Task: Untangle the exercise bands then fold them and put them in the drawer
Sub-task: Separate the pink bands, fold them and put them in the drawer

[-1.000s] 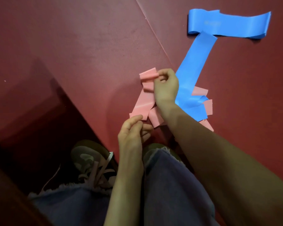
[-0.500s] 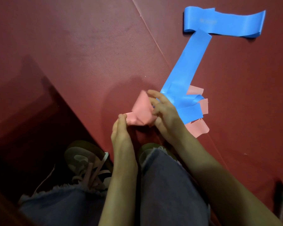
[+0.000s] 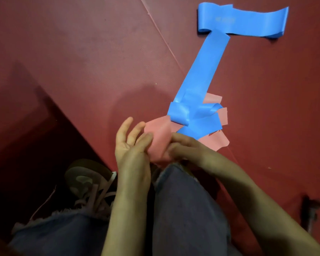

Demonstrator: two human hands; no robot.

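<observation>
Both hands meet on the pink band [image 3: 158, 137], just in front of the person's knees. The right hand [image 3: 183, 147] has its grip closed around the near, bunched part of the pink band, fingers curled over the folded material, though motion blur hides exactly how the fingertips sit. The left hand [image 3: 131, 143] is on the band's other side with its palm turned up and its fingers spread; the lower fingers press against the pink material while the upper two stand free of it, so it is touching rather than clasping. From the hands, the pink band runs away to the right and passes under the blue band [image 3: 203, 78], with pink ends sticking out beside and below the blue folds. The blue band is knotted or looped over itself there, then runs as a flat strip up and away across the red floor mat [image 3: 81, 52] to a second folded length lying crosswise at the top. A seam line crosses the mat diagonally. Nearer the camera are frayed denim trouser legs [image 3: 183, 209] and a laced shoe [image 3: 89, 182] on a darker, shadowed patch of floor.
</observation>
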